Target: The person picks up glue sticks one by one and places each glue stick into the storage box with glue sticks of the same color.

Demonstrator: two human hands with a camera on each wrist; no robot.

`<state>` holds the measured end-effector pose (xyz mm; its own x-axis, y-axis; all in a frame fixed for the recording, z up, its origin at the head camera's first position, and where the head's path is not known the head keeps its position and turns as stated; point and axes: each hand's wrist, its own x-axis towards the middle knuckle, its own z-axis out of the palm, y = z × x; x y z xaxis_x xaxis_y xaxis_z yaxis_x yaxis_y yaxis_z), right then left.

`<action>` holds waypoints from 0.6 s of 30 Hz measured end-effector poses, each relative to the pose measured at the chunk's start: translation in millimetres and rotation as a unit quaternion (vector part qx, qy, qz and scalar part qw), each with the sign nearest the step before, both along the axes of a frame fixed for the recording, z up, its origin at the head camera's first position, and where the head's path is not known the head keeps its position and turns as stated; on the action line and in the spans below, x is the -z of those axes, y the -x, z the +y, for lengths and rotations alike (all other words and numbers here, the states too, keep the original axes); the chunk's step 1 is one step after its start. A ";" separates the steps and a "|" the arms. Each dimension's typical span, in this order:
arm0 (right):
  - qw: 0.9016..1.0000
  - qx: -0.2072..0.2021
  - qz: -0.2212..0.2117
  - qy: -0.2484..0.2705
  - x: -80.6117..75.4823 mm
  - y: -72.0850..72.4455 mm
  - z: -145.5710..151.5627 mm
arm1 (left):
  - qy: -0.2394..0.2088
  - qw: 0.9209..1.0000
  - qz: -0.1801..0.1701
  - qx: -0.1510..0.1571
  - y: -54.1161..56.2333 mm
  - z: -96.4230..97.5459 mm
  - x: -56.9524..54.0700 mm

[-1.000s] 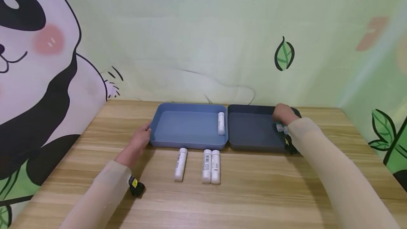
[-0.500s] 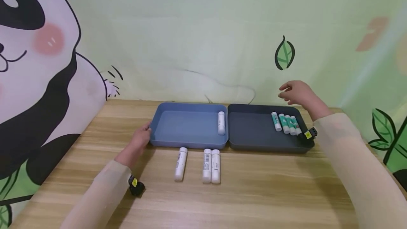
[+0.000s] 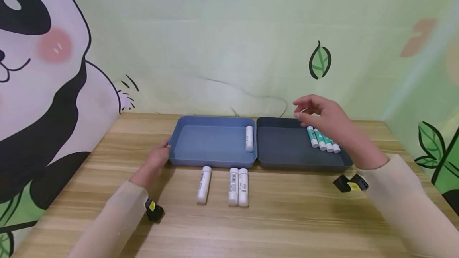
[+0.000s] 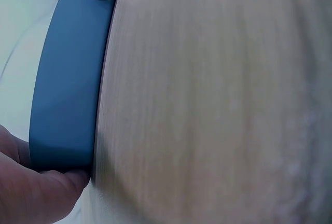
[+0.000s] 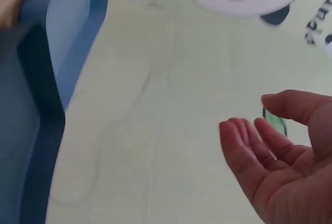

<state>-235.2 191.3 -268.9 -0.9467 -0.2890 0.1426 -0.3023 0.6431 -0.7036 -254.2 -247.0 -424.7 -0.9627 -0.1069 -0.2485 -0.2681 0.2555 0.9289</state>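
Note:
In the head view my left hand [image 3: 157, 156] holds the left end of the blue tray [image 3: 211, 162]. The left wrist view shows its bent thumb [image 4: 67, 180] against the tray's corner; part of a finger is hidden behind the tray. My right hand [image 3: 326, 118] hovers above the dark grey tray [image 3: 279, 146], holding nothing, fingers loosely bent and thumb apart. Several teal-and-white glue sticks [image 3: 312, 136] lie side by side in the dark tray's right part, partly covered by the right hand and forearm. One white glue stick [image 3: 249, 138] lies at the blue tray's right end.
In front of the blue tray, a single white glue stick [image 3: 203, 185] lies on the wooden table [image 3: 287, 218]. Two more white glue sticks [image 3: 238, 187] lie touching each other to its right. Both trays stand side by side against the printed backdrop [image 3: 179, 51].
My right hand was down among the teal glue sticks, then rose and opened away from them; now it has shifted slightly left and forward over the dark tray. The left hand has stayed put.

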 end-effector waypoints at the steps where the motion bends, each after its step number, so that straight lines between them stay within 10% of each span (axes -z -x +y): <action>1: 1.000 -0.012 0.000 0.014 2.2 -6.2 -2.4 | -0.001 1.000 -0.002 -0.001 -0.1 0.5 -0.6; 18: 0.995 -0.085 -0.032 0.040 73.2 -60.3 -53.6 | 0.012 0.999 -0.035 0.002 -0.7 0.4 -2.2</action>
<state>-174.9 137.7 -342.0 -0.8928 -0.4359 0.1136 -0.3556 0.5272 -0.7718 -253.6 -246.6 -422.5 -0.9438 -0.1088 -0.3120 -0.3302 0.2784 0.9019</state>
